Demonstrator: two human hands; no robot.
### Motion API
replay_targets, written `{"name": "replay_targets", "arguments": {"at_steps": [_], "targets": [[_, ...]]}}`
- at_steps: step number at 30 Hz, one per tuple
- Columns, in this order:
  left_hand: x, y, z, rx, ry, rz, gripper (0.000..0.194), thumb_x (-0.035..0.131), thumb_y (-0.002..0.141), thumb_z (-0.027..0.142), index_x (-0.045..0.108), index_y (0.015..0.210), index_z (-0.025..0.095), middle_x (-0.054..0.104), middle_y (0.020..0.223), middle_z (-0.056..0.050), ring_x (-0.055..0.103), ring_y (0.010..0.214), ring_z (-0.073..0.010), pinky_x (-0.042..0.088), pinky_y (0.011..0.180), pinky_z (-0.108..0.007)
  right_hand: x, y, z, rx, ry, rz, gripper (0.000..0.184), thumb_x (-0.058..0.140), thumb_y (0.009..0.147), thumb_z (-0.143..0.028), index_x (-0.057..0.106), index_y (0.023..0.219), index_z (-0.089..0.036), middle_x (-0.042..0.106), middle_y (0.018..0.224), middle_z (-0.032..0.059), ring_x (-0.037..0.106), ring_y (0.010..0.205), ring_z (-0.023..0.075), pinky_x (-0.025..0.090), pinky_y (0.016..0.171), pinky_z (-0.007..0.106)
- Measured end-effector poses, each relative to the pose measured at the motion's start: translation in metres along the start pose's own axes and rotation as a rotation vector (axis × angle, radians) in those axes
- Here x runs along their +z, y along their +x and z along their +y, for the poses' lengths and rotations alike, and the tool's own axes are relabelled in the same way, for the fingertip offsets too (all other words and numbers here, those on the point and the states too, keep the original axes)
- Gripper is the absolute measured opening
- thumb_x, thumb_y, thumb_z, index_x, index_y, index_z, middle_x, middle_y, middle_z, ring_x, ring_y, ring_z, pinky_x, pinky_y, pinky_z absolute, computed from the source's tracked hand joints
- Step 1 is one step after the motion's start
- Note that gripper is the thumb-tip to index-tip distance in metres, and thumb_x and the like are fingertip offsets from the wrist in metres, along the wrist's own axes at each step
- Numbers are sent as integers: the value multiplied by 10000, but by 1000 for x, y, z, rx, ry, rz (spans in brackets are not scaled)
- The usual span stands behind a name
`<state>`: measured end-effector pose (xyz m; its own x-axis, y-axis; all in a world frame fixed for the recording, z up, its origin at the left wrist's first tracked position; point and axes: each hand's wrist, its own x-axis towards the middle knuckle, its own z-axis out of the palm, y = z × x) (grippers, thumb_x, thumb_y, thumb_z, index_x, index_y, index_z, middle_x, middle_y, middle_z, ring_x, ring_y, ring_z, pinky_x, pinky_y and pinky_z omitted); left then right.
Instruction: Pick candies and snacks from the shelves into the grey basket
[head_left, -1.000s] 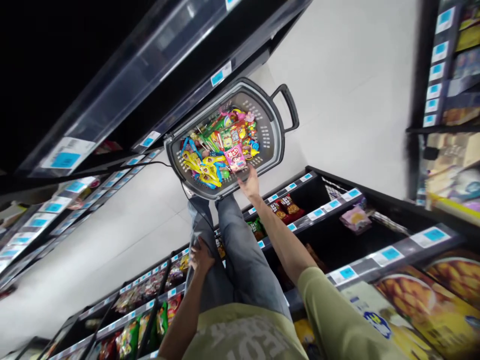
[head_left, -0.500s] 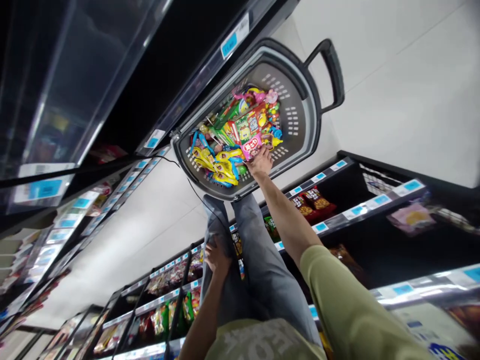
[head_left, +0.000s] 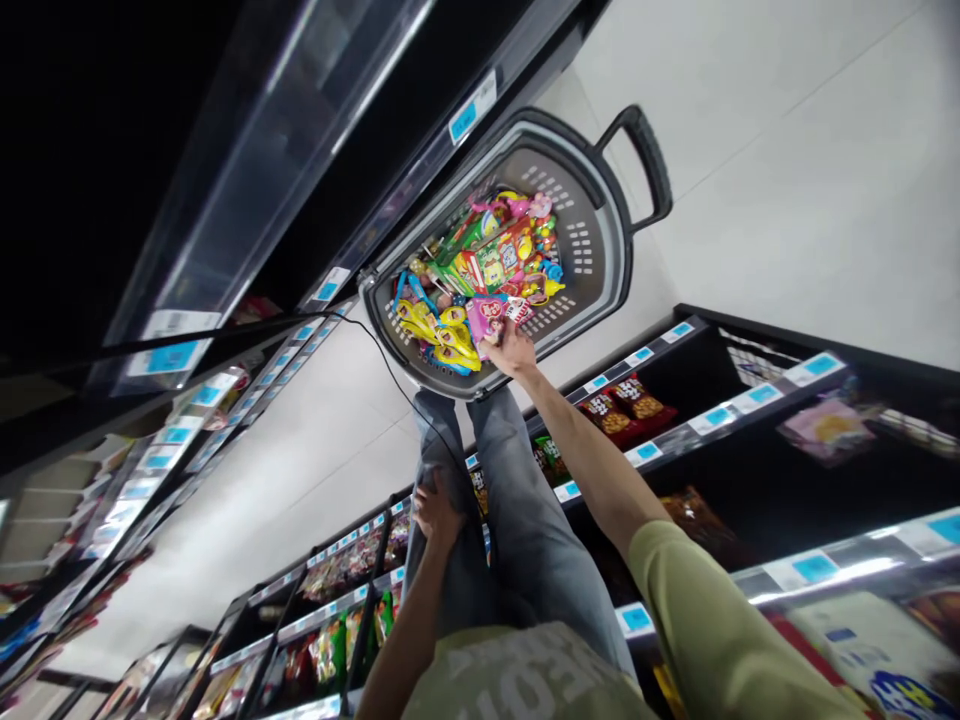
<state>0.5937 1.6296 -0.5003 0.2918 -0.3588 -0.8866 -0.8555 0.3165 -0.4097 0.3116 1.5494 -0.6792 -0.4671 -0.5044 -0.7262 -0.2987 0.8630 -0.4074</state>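
Note:
My right hand (head_left: 512,350) reaches over the near rim of a grey shopping basket (head_left: 592,235). Its fingers are closed on a pink candy packet (head_left: 484,312), tilted above the other sweets. Beside the packet lie yellow-and-blue wrapped candies (head_left: 442,335). Farther in is a green-and-red candy packet (head_left: 495,262), with small colourful toy-like sweets (head_left: 551,270) to its right. My left hand (head_left: 437,508) rests on my left leg, holding nothing, its fingers laid loosely over the jeans and partly hidden.
A black shelf (head_left: 390,210) with price tags runs close along the basket's far side. Another shelf unit (head_left: 720,415) holding red snack bags (head_left: 626,405) stands to the right of my legs. A thin black cable (head_left: 375,345) hangs across the view. Pale floor (head_left: 787,170) lies beyond the basket handle.
My right hand has moved from the basket's near rim to inside it and lifted and turned the pink candy packet. My left hand stays on my leg. The camera view has shifted.

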Motion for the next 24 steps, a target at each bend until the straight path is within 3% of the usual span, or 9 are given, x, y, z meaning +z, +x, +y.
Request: {"name": "replay_targets", "arguments": {"at_steps": [4,7,13,17,21,24], "targets": [[-2,-2,-7,30,-27,13,1091,786,684,380,162,1566,226,349,1378,-259,400,1247,-437,426,906,-525,-16,-22,-14,51,73,-208,712,563,845,-601,456,1365,-127,649,1195,204,623,1104,372,461,959,484],[-6,-6,-11,54,-57,17,1107,798,675,359,160,1568,211,344,1394,-271,411,1243,-448,419,913,-538,-28,-44,-18,96,128,-291,691,502,889,-618,460,1374,-128,666,1170,192,641,1094,347,472,951,459],[-22,-17,-23,115,-129,41,1060,785,718,383,195,1564,142,336,1436,-310,408,1269,-467,413,950,-534,-42,-108,4,10,135,-242,662,537,899,-567,458,1400,-141,660,1203,179,635,1121,319,468,975,446],[-43,-29,-37,177,-184,79,923,732,774,403,286,1542,150,390,1435,-281,429,1287,-457,429,966,-522,-53,-150,29,56,254,-220,707,619,848,-527,452,1418,-142,653,1213,165,626,1131,294,443,1025,436],[-67,-49,-55,284,-288,130,523,565,899,279,502,1410,185,577,1318,-157,541,1227,-305,446,987,-386,-82,-194,37,160,509,-165,692,698,755,-518,538,1323,-156,674,1155,137,622,1114,278,431,1037,433],[-79,-76,-66,348,-389,163,435,461,939,186,540,1367,189,682,1194,-75,606,1142,-197,436,991,-283,-111,-234,30,143,588,-153,676,629,771,-583,553,1284,-148,699,1014,108,668,940,247,516,894,399]]}}
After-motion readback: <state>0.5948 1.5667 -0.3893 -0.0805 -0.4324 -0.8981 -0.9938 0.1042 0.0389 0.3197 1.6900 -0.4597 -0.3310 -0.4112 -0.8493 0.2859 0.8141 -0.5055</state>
